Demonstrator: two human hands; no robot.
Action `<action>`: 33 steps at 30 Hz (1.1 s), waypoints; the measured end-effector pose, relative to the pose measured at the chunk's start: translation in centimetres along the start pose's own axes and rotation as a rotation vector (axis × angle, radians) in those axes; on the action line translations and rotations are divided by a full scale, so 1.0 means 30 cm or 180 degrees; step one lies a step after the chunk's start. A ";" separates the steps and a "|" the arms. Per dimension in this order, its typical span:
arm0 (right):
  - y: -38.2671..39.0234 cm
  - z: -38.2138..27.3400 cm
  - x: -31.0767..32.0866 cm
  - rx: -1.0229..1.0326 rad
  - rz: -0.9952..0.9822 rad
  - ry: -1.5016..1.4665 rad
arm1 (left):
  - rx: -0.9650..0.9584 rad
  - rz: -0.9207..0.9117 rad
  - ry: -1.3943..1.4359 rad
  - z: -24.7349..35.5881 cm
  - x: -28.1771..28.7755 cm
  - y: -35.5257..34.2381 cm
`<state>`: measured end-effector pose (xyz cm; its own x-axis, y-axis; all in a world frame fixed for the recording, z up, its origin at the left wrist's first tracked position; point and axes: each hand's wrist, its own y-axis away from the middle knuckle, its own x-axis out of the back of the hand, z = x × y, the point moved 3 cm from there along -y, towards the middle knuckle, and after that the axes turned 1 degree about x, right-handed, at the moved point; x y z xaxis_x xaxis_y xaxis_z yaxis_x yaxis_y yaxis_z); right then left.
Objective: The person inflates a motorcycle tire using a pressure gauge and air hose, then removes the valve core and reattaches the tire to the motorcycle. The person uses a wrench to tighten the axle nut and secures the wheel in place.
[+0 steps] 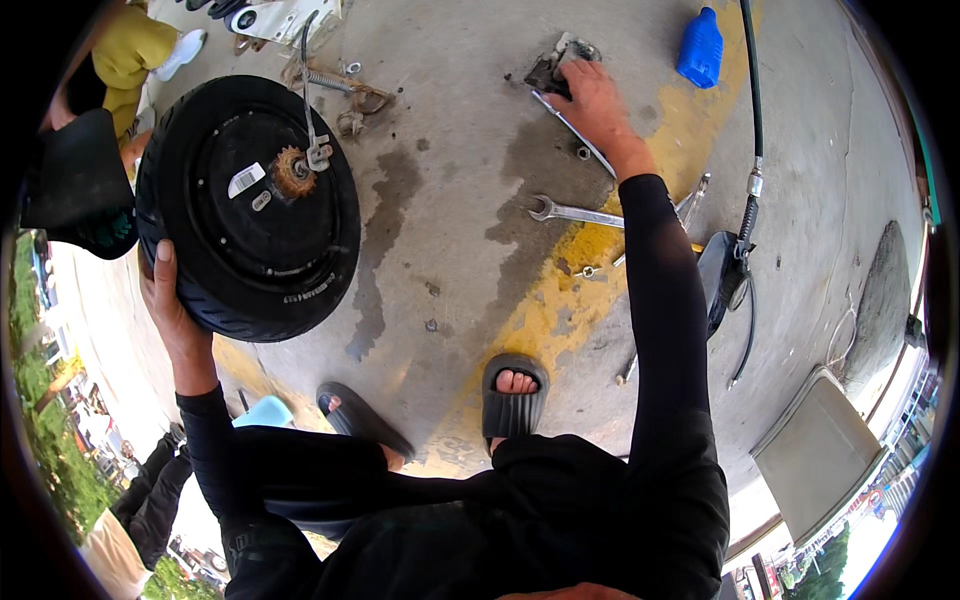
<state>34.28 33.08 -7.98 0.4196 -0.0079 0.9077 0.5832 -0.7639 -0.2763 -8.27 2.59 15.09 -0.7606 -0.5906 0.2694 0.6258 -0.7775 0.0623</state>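
My left hand [178,318] grips the lower left edge of a black wheel [245,225] with a tyre, thumb on the near side and fingers hidden behind. The wheel stands tilted; a rusty sprocket [294,172] sits at its hub, with a cable [306,90] running up from the axle. My right hand [602,112] is stretched out to the far right, its fingers closed over a dirty, crumpled grey-black rag [574,46]. A thin metal wrench [576,135] lies just under that hand. Nearer, an open-ended wrench [575,212] lies partly behind my right forearm.
A blue bottle [701,50] and a black hose [754,110] are at the far right. A spring [330,80] with rusty parts lies beyond the wheel. Bolts [588,271] are scattered on the stained floor. Another person [130,60] is close behind the wheel; a chair [820,455] stands right.
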 end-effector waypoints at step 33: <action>-0.126 -0.784 -0.060 -0.0628 -0.0785 -0.4228 | 0.0051 -0.0098 0.0075 0.054 -0.068 -0.011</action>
<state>14.96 20.79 -1.15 0.7316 0.6758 -0.0894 0.6784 -0.7347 -0.0018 -6.65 4.41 16.06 -0.7832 -0.5717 0.2444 0.6046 -0.7919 0.0855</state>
